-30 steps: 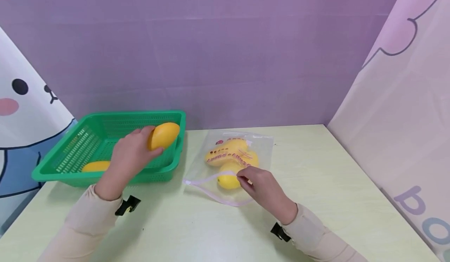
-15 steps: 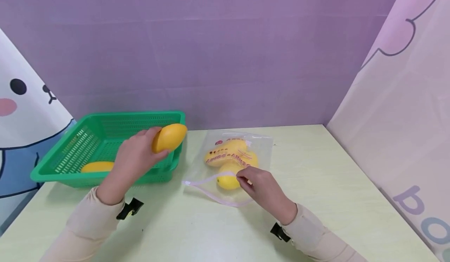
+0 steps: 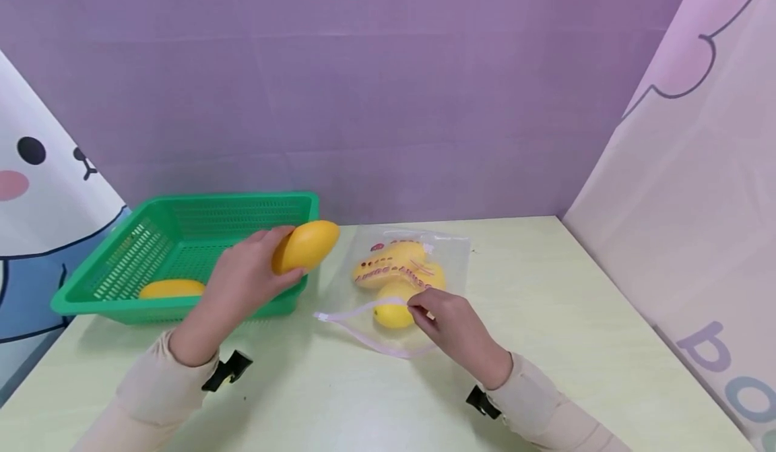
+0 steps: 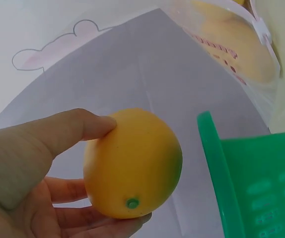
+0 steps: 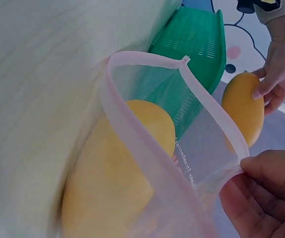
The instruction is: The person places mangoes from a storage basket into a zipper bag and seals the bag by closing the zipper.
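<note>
Soft shadows and glare mark the tabletop [image 3: 354, 401]

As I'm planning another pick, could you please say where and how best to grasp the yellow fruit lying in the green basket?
Probably from above, through the open top of the green basket, gripping the yellow fruit across its middle. It is elongated, lying roughly left to right in the head view, and the near rim hides its lower part, so a level approach looks blocked.
</note>
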The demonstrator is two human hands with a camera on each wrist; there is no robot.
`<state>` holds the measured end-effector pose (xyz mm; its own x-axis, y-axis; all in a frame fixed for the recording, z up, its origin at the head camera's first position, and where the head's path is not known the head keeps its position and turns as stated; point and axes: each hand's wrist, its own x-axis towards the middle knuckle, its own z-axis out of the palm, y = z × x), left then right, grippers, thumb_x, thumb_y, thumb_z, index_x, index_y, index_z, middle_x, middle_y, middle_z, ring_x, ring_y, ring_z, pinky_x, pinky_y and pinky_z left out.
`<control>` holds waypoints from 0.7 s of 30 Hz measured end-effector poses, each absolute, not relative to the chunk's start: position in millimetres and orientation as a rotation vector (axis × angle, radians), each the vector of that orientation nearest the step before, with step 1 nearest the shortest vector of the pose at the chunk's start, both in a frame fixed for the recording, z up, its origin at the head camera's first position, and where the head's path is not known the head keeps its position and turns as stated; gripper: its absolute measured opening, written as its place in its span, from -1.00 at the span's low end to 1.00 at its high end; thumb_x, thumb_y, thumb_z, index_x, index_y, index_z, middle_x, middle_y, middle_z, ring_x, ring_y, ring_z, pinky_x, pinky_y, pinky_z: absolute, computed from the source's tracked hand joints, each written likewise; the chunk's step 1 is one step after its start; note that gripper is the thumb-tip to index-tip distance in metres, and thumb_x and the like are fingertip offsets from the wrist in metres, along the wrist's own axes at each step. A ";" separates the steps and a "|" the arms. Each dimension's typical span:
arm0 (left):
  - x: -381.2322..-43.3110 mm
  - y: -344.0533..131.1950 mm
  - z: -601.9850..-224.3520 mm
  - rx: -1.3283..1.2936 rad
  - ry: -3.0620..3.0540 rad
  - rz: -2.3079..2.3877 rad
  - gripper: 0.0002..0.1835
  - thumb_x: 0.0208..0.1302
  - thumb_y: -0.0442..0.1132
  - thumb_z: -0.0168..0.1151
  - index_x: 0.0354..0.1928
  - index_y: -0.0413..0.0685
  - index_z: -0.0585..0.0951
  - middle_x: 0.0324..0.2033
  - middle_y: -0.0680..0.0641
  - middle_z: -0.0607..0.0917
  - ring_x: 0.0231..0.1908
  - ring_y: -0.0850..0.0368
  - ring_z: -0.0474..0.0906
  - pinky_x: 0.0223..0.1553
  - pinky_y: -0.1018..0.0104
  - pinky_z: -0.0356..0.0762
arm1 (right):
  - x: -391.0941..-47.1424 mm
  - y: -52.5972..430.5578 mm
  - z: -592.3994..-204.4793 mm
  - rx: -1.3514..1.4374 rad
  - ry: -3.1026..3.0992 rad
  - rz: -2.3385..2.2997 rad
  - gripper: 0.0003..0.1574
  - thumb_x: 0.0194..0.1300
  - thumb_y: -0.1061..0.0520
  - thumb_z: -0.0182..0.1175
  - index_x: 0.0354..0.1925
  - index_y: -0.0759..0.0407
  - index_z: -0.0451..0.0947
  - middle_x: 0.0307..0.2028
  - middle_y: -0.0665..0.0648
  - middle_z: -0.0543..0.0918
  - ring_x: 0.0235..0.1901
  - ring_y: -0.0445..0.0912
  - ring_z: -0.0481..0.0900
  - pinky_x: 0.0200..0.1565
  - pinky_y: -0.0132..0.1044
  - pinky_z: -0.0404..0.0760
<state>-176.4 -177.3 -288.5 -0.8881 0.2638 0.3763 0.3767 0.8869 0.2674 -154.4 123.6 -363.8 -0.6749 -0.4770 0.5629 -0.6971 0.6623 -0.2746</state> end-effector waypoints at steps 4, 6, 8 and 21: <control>-173.6 -176.0 -288.2 -0.512 -2.716 -0.488 -0.34 0.03 -0.11 0.41 0.16 -0.25 0.46 -0.11 -0.28 0.63 -0.34 -0.09 0.55 -0.39 0.05 0.53 | -154.9 123.3 -364.5 0.935 -2.412 0.675 -0.89 0.08 0.37 0.30 -0.38 0.22 0.64 -0.45 0.02 0.67 -0.48 -0.24 0.52 -0.38 -0.47 0.55; -172.3 -174.9 -287.4 -0.528 -2.714 -0.490 -0.34 0.03 -0.11 0.41 0.16 -0.25 0.46 -0.09 -0.29 0.62 -0.34 -0.10 0.56 -0.40 0.05 0.53 | -154.9 123.5 -363.7 0.942 -2.406 0.674 -0.90 0.09 0.37 0.29 -0.38 0.22 0.64 -0.45 0.02 0.67 -0.49 -0.24 0.51 -0.38 -0.47 0.55; -170.4 -174.2 -287.1 -0.541 -2.716 -0.490 -0.35 0.04 -0.11 0.40 0.16 -0.25 0.46 -0.08 -0.30 0.62 -0.34 -0.10 0.56 -0.41 0.06 0.54 | -154.9 122.9 -364.6 0.945 -2.408 0.678 -0.91 0.10 0.36 0.29 -0.38 0.22 0.64 -0.45 0.03 0.67 -0.49 -0.24 0.52 -0.38 -0.48 0.55; -165.2 -161.5 -294.6 -0.671 -2.697 -0.516 -0.34 0.04 -0.09 0.41 0.18 -0.18 0.46 -0.07 -0.21 0.63 -0.33 -0.01 0.55 -0.39 0.17 0.56 | -155.1 123.2 -365.0 0.933 -2.428 0.682 -0.88 0.06 0.36 0.33 -0.37 0.20 0.64 -0.44 0.01 0.67 -0.48 -0.25 0.51 -0.37 -0.46 0.56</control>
<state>-165.2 -161.5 -294.6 -0.8409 0.3855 0.3798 0.4985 0.8250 0.2663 -155.1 123.2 -365.0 -0.6705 -0.4839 0.5624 -0.7059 0.6493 -0.2829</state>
